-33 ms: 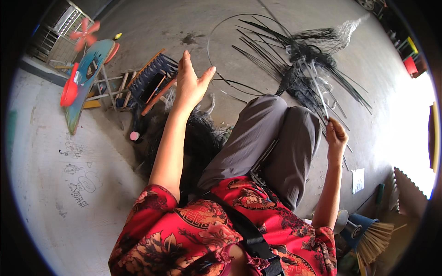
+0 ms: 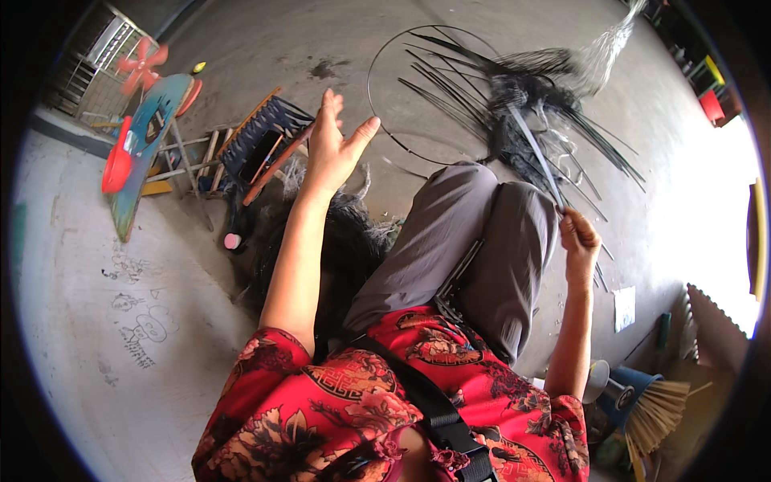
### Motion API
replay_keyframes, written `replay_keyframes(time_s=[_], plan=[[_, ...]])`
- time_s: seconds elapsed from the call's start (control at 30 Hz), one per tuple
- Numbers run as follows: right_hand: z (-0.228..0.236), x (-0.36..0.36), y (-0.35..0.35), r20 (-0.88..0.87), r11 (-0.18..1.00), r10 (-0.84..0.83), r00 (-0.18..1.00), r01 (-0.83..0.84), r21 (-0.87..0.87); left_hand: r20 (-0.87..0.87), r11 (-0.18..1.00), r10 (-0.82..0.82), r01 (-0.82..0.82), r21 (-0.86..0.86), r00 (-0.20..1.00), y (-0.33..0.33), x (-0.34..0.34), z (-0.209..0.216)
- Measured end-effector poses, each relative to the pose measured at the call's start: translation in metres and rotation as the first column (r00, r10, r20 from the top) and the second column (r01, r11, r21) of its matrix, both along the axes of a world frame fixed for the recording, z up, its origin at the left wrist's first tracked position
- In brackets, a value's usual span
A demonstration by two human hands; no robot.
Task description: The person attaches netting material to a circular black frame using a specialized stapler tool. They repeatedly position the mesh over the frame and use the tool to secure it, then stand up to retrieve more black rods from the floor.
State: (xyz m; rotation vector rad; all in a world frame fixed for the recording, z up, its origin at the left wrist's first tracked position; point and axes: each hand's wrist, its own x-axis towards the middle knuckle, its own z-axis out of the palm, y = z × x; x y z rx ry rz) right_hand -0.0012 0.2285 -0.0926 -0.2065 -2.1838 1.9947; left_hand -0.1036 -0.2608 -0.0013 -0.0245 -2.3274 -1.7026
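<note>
Grey floor [image 2: 257,60], pale strip [image 2: 536,149] in closed right hand [image 2: 580,234], apart from open left hand [image 2: 332,154].

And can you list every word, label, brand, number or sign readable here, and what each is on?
None reads clearly.
Pale surface at left: doodles with writing-like marks, too small to read.
White sheet at lower right: faint marks, unreadable.
Pale strip in the right hand: no lettering discernible.

The grey floor [image 2: 353,48] bears tangled dark fibres [image 2: 514,146] and black strips [image 2: 442,72].
</note>
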Motion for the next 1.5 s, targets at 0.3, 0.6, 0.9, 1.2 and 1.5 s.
replay_keyframes(time_s=[0.3,0.6,0.9,1.2,1.5], plan=[[0.008,0.097,-0.027,-0.249,0.497,0.14,0.958,0.149,0.855,-0.066,0.613,-0.179,0.164,0.773,0.982,0.067,0.036,-0.056],[-0.086,0.128,0.123,0.371,0.832,-0.526,0.765,0.554,0.037,0.081,0.695,-0.095,0.008,0.719,0.992,0.016,0.062,-0.14],[0.032,0.083,0.269,-0.205,0.512,-0.857,0.472,0.741,-0.434,0.029,0.789,0.184,-0.165,0.592,0.982,-0.035,0.029,-0.068],[0.082,0.013,0.032,-0.376,0.253,0.286,0.882,0.308,0.917,-0.346,0.894,-0.44,0.368,-0.256,0.829,0.16,0.044,0.033],[0.108,0.01,0.019,-0.351,0.296,0.382,0.855,0.247,0.923,-0.214,0.735,-0.575,0.384,-0.559,0.789,0.205,0.057,0.026]])
